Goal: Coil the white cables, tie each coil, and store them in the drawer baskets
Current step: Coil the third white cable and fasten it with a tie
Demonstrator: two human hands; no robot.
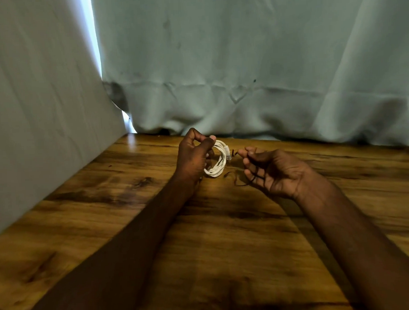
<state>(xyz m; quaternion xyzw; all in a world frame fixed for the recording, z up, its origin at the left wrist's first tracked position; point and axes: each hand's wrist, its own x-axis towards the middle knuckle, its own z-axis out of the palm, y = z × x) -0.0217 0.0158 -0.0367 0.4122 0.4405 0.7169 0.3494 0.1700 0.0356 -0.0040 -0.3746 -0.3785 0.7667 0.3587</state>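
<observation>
A small coil of white cable [219, 162] hangs upright just above the wooden table [225, 236], with a white connector at its upper right. My left hand [194, 155] grips the coil's left side, thumb and fingers curled around the loops. My right hand [272, 170] is a little to the right, palm up. Its thumb and forefinger pinch the end of a thin dark tie string [243, 180], which trails down across the fingers onto the table. The string's tip is close to the connector.
A pale green curtain [242, 71] hangs along the table's far edge. A white sheet [39, 103] covers the left side. No drawer or basket is in view.
</observation>
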